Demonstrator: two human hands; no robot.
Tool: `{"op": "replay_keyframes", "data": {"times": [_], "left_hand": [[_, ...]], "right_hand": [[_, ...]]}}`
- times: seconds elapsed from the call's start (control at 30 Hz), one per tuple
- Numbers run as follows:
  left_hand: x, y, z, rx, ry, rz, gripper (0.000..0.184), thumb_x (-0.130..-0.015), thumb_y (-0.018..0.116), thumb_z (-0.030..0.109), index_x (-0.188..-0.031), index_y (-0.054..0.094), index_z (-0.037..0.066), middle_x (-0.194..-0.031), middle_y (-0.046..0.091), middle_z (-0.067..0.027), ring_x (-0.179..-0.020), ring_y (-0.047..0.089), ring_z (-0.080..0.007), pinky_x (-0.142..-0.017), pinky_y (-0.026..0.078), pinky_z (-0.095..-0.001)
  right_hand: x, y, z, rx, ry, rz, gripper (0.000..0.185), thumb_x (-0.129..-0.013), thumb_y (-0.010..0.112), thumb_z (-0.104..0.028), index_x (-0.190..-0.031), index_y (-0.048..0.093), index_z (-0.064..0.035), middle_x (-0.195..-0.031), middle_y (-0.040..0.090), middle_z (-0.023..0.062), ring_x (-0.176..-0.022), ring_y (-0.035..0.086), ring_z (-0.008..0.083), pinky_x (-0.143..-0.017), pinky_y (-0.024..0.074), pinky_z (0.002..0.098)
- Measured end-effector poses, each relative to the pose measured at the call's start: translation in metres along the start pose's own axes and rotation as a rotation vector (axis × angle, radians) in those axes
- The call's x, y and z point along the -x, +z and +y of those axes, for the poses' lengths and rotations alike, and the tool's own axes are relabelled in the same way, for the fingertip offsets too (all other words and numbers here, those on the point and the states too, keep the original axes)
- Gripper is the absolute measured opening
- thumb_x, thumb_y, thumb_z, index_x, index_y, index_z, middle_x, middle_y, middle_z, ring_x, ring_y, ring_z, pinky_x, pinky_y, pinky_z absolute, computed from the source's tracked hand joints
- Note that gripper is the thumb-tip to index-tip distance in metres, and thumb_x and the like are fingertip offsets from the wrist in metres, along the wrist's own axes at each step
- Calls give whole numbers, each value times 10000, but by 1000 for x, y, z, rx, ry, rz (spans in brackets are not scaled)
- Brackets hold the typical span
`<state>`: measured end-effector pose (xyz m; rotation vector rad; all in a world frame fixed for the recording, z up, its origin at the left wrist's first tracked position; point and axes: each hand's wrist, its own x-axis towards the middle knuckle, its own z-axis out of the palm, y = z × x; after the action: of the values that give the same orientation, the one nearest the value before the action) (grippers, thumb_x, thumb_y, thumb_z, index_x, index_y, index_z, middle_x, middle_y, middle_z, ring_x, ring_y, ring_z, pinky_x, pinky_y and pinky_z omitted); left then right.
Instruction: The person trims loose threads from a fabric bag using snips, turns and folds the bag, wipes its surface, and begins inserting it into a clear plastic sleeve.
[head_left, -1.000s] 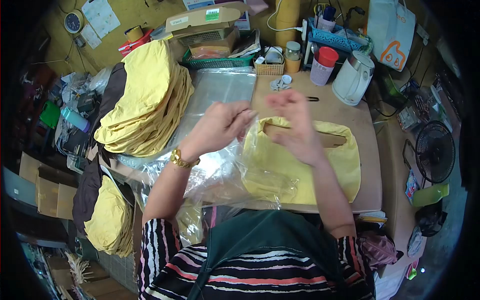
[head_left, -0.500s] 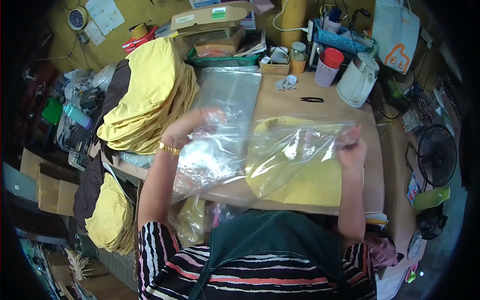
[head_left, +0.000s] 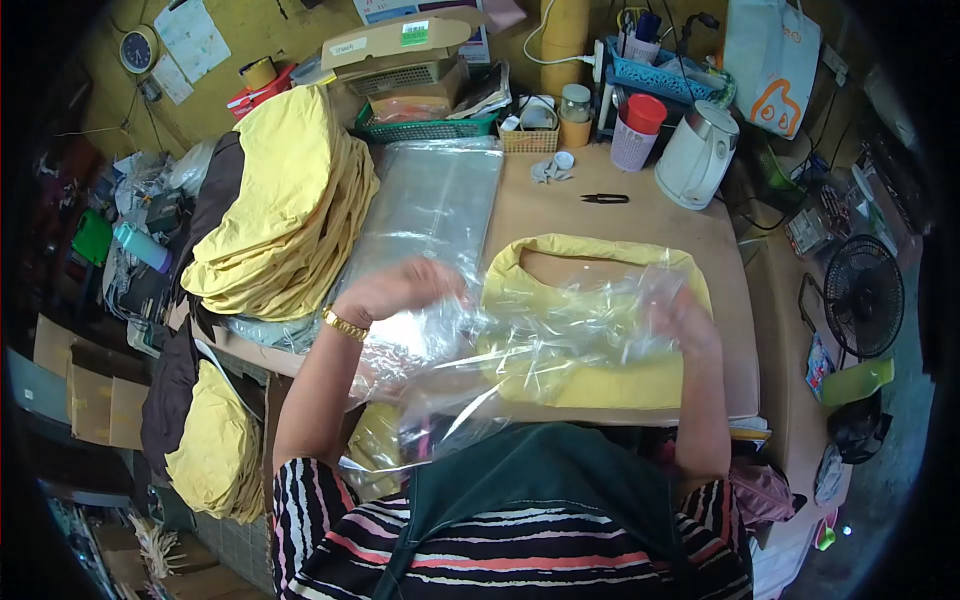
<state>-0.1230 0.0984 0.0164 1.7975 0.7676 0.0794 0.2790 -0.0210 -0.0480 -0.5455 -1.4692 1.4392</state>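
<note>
A clear plastic bag (head_left: 575,325), crumpled and shiny, stretches between my two hands. My left hand (head_left: 425,285), a gold bracelet at its wrist, has its fingers closed at one end of the plastic. At the other end, my right hand (head_left: 682,315) grips it, partly seen through the film. Under the bag lies a yellow cloth bag (head_left: 600,390), flat, with an oval handle opening at its top. A pile of flat clear plastic sleeves (head_left: 440,190) lies just beyond my left hand. Part of the held plastic hangs over the table's front edge.
A tall stack of yellow cloth bags (head_left: 275,200) stands at the left, with another yellow stack (head_left: 210,440) lower down. Small black thread snips (head_left: 605,199) lie on the table (head_left: 545,215). A white kettle (head_left: 697,155), a red-topped cup (head_left: 637,130) and baskets line the back. A fan (head_left: 862,295) stands right.
The plastic bag has gone from spread wide to bunched and lower. My right hand has come slightly down and left. More of the yellow bag's handle opening shows.
</note>
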Motion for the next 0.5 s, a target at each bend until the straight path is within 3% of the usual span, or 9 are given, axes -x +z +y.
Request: {"op": "replay_keyframes", "data": {"times": [0.07, 0.1, 0.13, 0.17, 0.23, 0.27, 0.37, 0.43, 0.5], "left_hand": [[-2, -10, -6, 497, 124, 255, 283, -987, 541, 316, -1030, 602, 43, -832, 583, 19, -705, 511, -56, -610, 443, -251], [-4, -15, -14, 996, 248, 508, 265, -981, 557, 296, -1038, 603, 41, -878, 597, 20, -730, 510, -51, -637, 442, -239], [-12, -24, -27, 1358, 463, 170, 217, -946, 606, 245, -1044, 605, 51, -885, 580, 28, -754, 501, -44, -667, 424, -209], [-14, -24, -41, 1360, 471, 171, 217, -946, 606, 245, -1044, 605, 51, -885, 580, 28, -754, 501, -44, -667, 424, -209], [-7, -2, -25, 321, 199, 128, 181, -917, 617, 197, -1031, 606, 57, -832, 548, 29, -730, 489, -47, -620, 413, -215], [2, 8, 5, 155, 273, -114, 188, -904, 626, 197, -1024, 609, 53, -802, 543, 26, -671, 463, -47, -601, 410, -225], [-7, -7, -15, 124, 106, 165, 154, -932, 579, 194, -1002, 617, 63, -737, 553, 32, -605, 463, -55, -581, 416, -238], [-13, -19, -21, 951, 239, 628, 200, -988, 519, 254, -977, 616, 80, -592, 509, 39, -573, 539, -102, -517, 414, -251], [-1, -30, -29, 1325, 456, 39, 291, -981, 525, 350, -1006, 616, 76, -624, 548, -9, -516, 520, -132, -573, 469, -256]], "right_hand": [[1, 17, -3, 761, 69, -337, 270, -964, 572, -336, -1016, 621, -76, -764, 630, 21, -705, 631, 110, -622, 511, 269], [3, 21, -3, 617, 376, -287, 306, -946, 592, -369, -1019, 617, -74, -770, 628, 24, -715, 630, 125, -635, 511, 280], [3, 23, -3, 465, 677, -229, 344, -928, 612, -402, -1022, 612, -71, -776, 625, 26, -725, 630, 141, -647, 511, 291], [-2, 22, -4, 472, 678, -232, 344, -928, 612, -402, -1022, 612, -71, -776, 625, 26, -725, 630, 141, -647, 511, 291], [-12, 16, -3, -538, -107, 947, 174, -851, 682, -197, -911, 646, -38, -845, 649, 20, -725, 590, 100, -646, 478, 276], [-8, 11, 4, -535, -105, 947, 174, -851, 682, -197, -911, 646, -38, -845, 649, 20, -725, 590, 100, -646, 478, 276], [-5, 11, 6, 16, 373, 98, 298, -875, 668, -286, -1006, 645, -19, -836, 675, 42, -726, 636, 141, -678, 516, 303], [-6, 23, -4, 638, 515, -541, 395, -902, 652, -391, -1066, 628, -32, -826, 674, 55, -754, 666, 175, -704, 541, 335], [7, 18, 12, 213, 714, -107, 490, -846, 697, -450, -1194, 601, -119, -870, 685, 49, -857, 656, 187, -748, 533, 336]]}}
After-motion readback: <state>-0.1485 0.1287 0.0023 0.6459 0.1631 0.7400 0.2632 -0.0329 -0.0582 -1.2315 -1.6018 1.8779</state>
